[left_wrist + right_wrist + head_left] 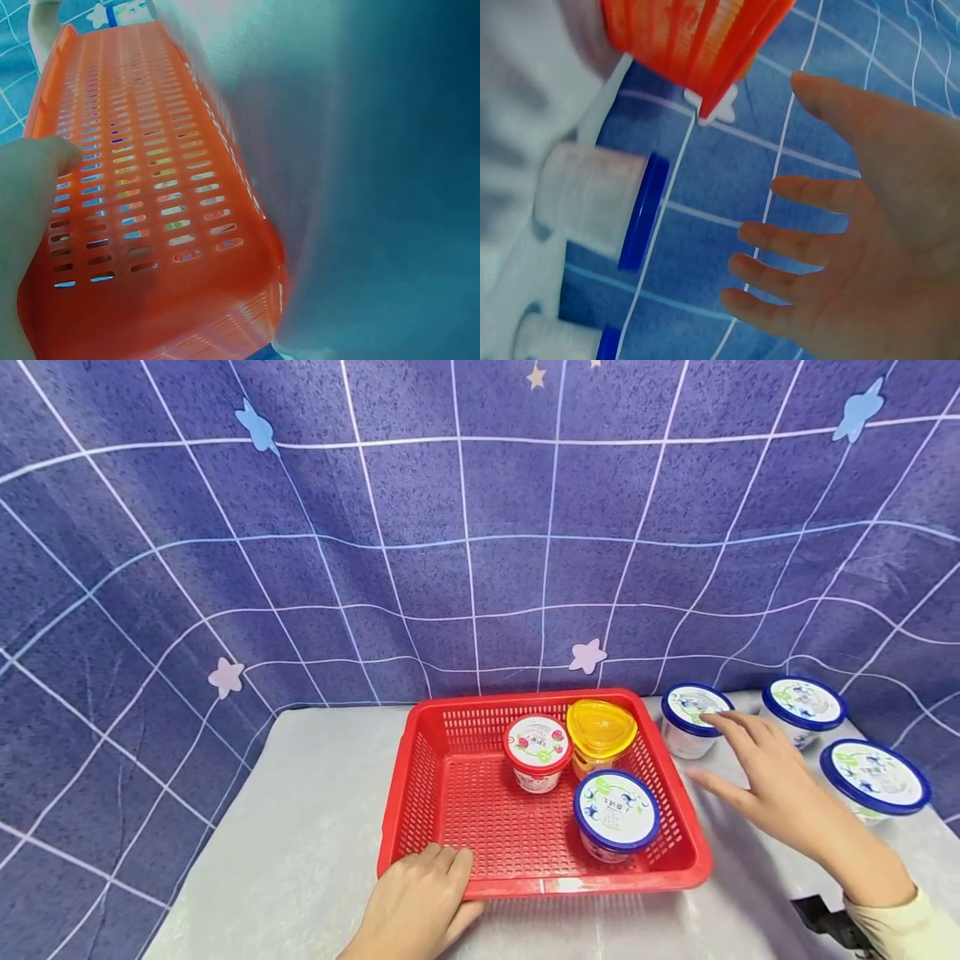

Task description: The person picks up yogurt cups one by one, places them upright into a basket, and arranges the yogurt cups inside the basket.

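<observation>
Clearly, what matters most to me is how the blue tub (684,742) sits against the right hand (783,785). It stands upright on the table (285,827), just outside the right wall of the basket (510,889), ahead of that hand and to its left, past the gap between thumb and fingers. Being round, it gives me no long axis across the lid; its axis runs straight up. The right hand is by far the nearer one, with the left well off across the basket.

From the head camera I see the right fingertips overlap the lid's edge, but the right wrist view shows air between hand and tub, so I judge them apart. That hand's fingers are spread, the thumb well away from them, and it holds nothing.

Meanwhile, the left hand (423,895) grips the basket's rim by the near left corner, fingers over the top and thumb outside. The basket lies with its long side across my view. Inside, toward the right, I have a red tub (537,747), a yellow tub (600,731) and another blue-lidded one (617,814). Two more blue-lidded tubs (873,777) stand right of the first.
</observation>
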`<act>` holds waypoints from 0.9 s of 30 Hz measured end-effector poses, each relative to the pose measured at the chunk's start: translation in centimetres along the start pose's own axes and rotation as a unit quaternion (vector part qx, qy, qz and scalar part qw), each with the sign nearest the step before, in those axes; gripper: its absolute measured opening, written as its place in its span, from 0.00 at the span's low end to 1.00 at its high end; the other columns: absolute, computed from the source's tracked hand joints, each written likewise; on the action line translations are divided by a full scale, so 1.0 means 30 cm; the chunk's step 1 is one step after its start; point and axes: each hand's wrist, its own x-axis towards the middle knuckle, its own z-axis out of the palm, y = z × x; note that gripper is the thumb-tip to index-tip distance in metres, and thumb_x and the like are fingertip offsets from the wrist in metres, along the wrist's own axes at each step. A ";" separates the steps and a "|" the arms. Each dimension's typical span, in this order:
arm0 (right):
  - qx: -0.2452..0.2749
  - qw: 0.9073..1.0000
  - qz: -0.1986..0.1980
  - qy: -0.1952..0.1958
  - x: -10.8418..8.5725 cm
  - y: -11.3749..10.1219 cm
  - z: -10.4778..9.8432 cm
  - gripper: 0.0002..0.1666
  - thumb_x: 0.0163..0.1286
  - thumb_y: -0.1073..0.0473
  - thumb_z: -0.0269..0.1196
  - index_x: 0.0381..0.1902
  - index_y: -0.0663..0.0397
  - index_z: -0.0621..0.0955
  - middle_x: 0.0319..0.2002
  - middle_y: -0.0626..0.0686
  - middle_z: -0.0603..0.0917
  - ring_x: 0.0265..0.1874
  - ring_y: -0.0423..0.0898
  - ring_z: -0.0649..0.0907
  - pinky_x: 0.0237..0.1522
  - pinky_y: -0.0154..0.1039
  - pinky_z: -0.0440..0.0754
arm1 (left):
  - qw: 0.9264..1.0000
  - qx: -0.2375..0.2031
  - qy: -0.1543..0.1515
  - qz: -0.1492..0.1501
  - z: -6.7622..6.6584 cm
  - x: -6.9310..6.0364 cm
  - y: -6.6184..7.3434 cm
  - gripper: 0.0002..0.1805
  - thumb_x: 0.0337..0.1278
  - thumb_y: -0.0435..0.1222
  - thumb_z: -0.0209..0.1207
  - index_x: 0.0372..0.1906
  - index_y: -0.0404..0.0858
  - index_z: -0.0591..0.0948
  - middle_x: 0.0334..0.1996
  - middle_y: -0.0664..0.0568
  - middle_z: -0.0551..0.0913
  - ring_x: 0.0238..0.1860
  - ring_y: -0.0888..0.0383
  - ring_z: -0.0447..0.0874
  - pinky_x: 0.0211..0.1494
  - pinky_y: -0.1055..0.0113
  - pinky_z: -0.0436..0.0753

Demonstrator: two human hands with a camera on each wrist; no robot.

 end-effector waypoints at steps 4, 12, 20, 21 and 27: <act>-0.021 0.999 0.026 -0.005 -0.006 0.055 -0.024 0.43 0.55 0.49 0.74 0.61 0.67 0.72 0.55 0.70 0.75 0.56 0.72 0.70 0.57 0.69 0.62 | 1.000 -0.001 0.003 0.001 -0.001 0.000 -0.001 0.25 0.41 0.56 0.68 0.26 0.44 0.69 0.16 0.59 0.66 0.18 0.59 0.71 0.19 0.69 0.64; -0.050 0.994 0.097 -0.027 -0.038 0.151 -0.074 0.42 0.60 0.48 0.71 0.62 0.70 0.70 0.57 0.78 0.71 0.58 0.76 0.66 0.60 0.72 0.54 | 1.000 -0.001 0.000 -0.002 0.002 -0.002 0.004 0.25 0.40 0.56 0.69 0.26 0.44 0.70 0.16 0.59 0.66 0.18 0.59 0.68 0.19 0.68 0.64; -0.073 0.985 0.151 -0.047 -0.049 0.184 -0.089 0.42 0.62 0.44 0.69 0.63 0.67 0.69 0.57 0.80 0.69 0.54 0.84 0.62 0.50 0.76 0.57 | 1.000 -0.006 -0.002 0.000 0.002 -0.001 0.004 0.26 0.39 0.56 0.70 0.26 0.43 0.70 0.16 0.58 0.66 0.19 0.58 0.72 0.19 0.68 0.64; -0.076 0.982 0.162 -0.052 -0.052 0.190 -0.092 0.42 0.62 0.43 0.68 0.63 0.66 0.69 0.57 0.81 0.69 0.54 0.85 0.61 0.49 0.77 0.57 | 1.000 -0.006 -0.003 0.000 0.002 -0.001 0.004 0.26 0.39 0.56 0.70 0.26 0.43 0.69 0.16 0.58 0.66 0.19 0.58 0.72 0.18 0.68 0.64; -0.104 0.973 0.198 -0.059 -0.071 0.232 -0.112 0.43 0.65 0.39 0.65 0.64 0.66 0.67 0.55 0.82 0.67 0.53 0.86 0.61 0.43 0.79 0.59 | 1.000 -0.001 -0.010 -0.002 -0.004 0.002 0.002 0.26 0.39 0.56 0.70 0.26 0.43 0.70 0.16 0.58 0.68 0.19 0.58 0.72 0.19 0.68 0.65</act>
